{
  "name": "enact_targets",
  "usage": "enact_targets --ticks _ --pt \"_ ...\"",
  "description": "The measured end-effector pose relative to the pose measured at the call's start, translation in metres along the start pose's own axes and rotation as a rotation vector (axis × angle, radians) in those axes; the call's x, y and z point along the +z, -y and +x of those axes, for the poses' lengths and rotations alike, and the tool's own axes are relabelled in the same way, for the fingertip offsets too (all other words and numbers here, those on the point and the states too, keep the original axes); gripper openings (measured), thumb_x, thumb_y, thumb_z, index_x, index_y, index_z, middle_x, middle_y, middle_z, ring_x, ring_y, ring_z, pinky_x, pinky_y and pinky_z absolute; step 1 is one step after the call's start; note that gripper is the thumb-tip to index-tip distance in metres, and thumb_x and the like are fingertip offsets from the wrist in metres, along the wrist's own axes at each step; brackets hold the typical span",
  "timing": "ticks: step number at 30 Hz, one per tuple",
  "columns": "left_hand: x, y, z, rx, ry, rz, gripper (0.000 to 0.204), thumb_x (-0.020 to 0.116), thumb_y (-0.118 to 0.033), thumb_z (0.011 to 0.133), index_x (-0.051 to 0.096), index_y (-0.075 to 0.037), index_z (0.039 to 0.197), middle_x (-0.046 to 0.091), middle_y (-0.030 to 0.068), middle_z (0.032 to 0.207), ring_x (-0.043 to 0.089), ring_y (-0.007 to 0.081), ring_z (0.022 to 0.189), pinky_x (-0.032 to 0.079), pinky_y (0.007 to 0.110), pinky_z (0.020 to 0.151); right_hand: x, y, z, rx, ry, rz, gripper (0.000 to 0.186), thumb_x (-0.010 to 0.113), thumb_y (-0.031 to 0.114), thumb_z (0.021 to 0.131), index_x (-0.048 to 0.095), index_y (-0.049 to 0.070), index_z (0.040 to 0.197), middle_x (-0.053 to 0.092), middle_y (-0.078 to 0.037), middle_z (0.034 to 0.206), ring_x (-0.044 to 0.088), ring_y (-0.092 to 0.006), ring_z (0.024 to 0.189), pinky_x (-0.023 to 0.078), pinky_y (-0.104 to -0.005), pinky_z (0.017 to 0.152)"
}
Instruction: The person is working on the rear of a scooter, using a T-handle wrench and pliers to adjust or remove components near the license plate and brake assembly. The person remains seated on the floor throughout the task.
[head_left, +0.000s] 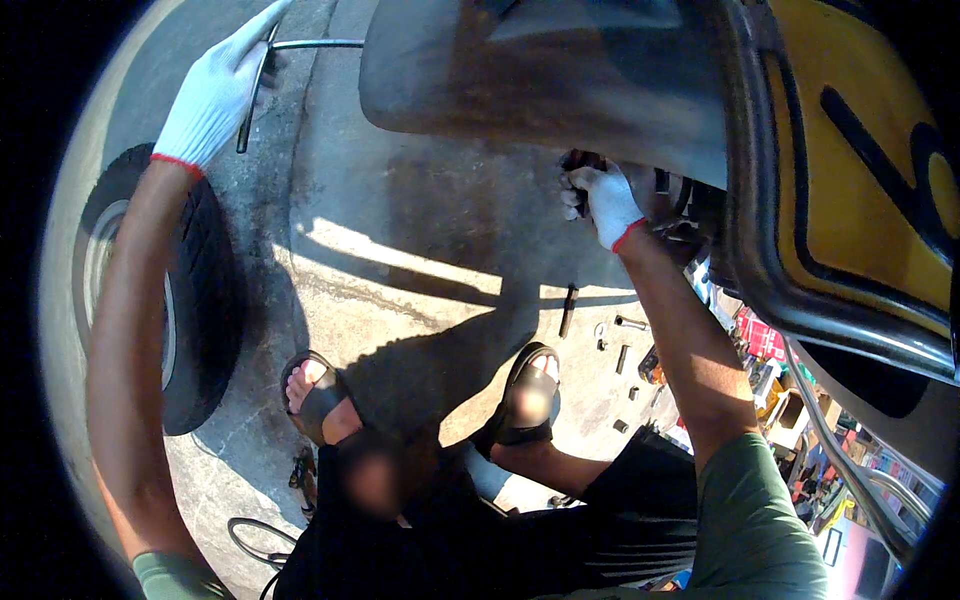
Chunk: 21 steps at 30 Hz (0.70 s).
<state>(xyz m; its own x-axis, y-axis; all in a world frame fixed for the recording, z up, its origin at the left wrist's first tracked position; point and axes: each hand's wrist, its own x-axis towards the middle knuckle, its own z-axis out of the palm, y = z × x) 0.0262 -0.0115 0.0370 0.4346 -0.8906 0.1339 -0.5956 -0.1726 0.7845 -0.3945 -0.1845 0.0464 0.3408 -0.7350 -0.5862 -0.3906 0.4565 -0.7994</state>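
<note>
I'd judge the job partway: small metal pieces (623, 359) lie loose on the floor, and the work by the grey panel (540, 90) looks unfinished. My left hand (205, 105) grips the T-shaped bar (318, 44), whose shaft meets the panel's left edge; my right hand (605, 200) curls around a dark part (580, 160) just below it, its fastening unclear.
</note>
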Motion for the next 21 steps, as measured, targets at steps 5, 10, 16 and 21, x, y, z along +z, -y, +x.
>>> enact_targets --ticks 5,10,16,21 --pt "-0.014 0.007 -0.014 0.596 -0.143 0.560 0.043 0.057 -0.006 0.089 0.053 -0.010 0.132 0.060 0.0127 0.119 0.060 0.0264 0.107 0.045 0.032 0.097 0.002 0.003 -0.004 0.017 0.038 0.078 0.012 0.049 0.001 0.085 0.052 0.004 0.096 0.054 -0.007 0.077 0.048 -0.0156 0.056 0.040 -0.0333 0.047" --pt "-0.013 0.017 -0.016 0.562 -0.025 0.386 0.030 0.058 -0.015 0.091 0.058 -0.008 0.121 0.064 0.0121 0.110 0.064 0.0289 0.098 0.050 0.035 0.086 0.009 0.008 -0.007 0.017 -0.071 0.005 0.010 0.048 0.000 0.085 0.050 0.004 0.094 0.054 -0.008 0.078 0.047 -0.0169 0.055 0.039 -0.0335 0.046" --pt "0.017 0.005 0.014 -0.251 0.143 0.154 0.037 0.044 -0.030 0.098 0.059 0.001 0.110 0.063 0.0154 0.087 0.063 0.0306 0.076 0.050 0.037 0.069 -0.004 0.000 0.000 0.001 -0.017 0.006 0.010 0.048 0.000 0.085 0.052 0.003 0.094 0.053 -0.007 0.075 0.047 -0.0162 0.055 0.037 -0.0327 0.045" --pt "0.020 0.032 0.028 -0.301 0.262 0.338 0.050 0.042 -0.039 0.097 0.053 0.003 0.123 0.065 0.0186 0.091 0.062 0.0334 0.082 0.048 0.038 0.079 0.003 0.001 0.002 -0.029 -0.025 -0.075 0.012 0.047 0.000 0.086 0.053 0.003 0.095 0.053 -0.006 0.074 0.047 -0.0156 0.055 0.038 -0.0326 0.046"
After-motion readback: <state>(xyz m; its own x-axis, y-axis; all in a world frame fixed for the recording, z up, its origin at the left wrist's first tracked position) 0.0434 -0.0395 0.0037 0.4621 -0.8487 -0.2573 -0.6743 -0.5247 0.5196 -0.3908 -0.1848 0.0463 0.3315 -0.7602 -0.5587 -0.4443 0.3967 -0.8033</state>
